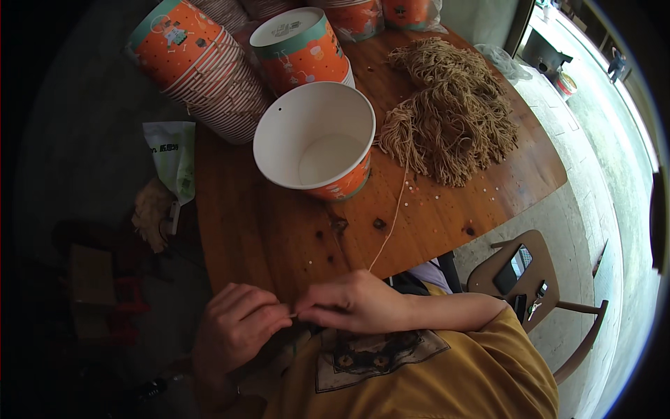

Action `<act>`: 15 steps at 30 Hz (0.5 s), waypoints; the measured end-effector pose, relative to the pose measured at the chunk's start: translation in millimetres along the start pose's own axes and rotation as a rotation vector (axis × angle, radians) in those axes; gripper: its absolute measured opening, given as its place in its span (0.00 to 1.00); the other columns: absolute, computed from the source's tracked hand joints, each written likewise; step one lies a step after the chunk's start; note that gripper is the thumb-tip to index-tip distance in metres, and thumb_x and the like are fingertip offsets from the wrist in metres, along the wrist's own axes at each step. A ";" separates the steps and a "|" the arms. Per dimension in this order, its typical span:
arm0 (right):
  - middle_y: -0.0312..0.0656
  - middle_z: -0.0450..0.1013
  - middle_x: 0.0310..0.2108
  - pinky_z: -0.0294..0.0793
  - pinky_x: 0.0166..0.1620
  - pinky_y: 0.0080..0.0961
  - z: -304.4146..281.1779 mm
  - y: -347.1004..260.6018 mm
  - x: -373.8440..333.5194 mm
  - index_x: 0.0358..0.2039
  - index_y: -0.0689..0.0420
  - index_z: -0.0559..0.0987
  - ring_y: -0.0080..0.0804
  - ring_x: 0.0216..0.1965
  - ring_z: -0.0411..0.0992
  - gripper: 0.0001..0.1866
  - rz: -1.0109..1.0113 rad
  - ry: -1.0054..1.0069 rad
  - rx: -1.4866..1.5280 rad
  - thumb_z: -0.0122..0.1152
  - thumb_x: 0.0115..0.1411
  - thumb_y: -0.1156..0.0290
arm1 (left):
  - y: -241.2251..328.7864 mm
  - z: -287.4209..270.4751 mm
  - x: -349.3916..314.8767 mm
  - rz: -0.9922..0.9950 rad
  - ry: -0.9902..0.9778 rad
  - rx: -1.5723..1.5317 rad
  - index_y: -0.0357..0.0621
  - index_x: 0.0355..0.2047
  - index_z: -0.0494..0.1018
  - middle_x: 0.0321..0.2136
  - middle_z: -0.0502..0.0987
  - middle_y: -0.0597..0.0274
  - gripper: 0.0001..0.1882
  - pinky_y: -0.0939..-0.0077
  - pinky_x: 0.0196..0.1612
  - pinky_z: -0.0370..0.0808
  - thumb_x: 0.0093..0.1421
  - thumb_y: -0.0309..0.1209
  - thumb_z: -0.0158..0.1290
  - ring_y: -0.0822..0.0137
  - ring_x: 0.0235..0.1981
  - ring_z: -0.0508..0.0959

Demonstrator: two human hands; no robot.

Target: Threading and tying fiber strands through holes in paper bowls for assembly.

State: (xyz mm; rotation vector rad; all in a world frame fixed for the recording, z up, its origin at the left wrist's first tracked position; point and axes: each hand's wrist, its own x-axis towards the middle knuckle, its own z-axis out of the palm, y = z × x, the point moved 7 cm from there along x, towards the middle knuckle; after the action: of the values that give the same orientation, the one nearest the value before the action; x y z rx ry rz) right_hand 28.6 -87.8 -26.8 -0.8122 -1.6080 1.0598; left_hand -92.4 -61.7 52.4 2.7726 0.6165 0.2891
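Just past the table's near edge, in front of my body, my left hand (241, 321) and my right hand (354, 300) meet at their fingertips. Both are closed in a pinch on a short end of thin tan cord. A length of the cord (396, 216) runs from behind my right hand up across the table to a heap of tan cords (453, 115). Beyond my hands stands a white-lined paper bucket (314, 140), orange and teal outside, mouth upward. It has one small dark hole in its inner wall near the rim.
Nested paper buckets (216, 77) lean at the left of the wooden table (279, 237), beside an upside-down stack (296, 52). Small white bits dot the tabletop near the cords. A chair (481, 276) at the right holds a phone (514, 269) and keys (534, 307).
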 end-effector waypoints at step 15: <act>0.32 0.70 0.21 0.62 0.21 0.13 -121.6 37.3 -1.7 0.29 0.60 0.73 0.12 0.18 0.63 0.06 0.195 0.692 -0.162 0.58 0.61 0.73 | -34.6 30.8 136.0 -0.075 0.240 -0.135 0.40 0.46 0.72 0.36 0.73 0.54 0.15 0.62 0.42 0.73 0.57 0.22 0.54 0.53 0.39 0.75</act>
State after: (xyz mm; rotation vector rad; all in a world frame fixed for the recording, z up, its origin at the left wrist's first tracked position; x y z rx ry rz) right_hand 146.4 -44.9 -48.3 -1.2968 -1.0414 0.6670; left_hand 23.1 20.9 30.4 2.5986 0.7270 0.6298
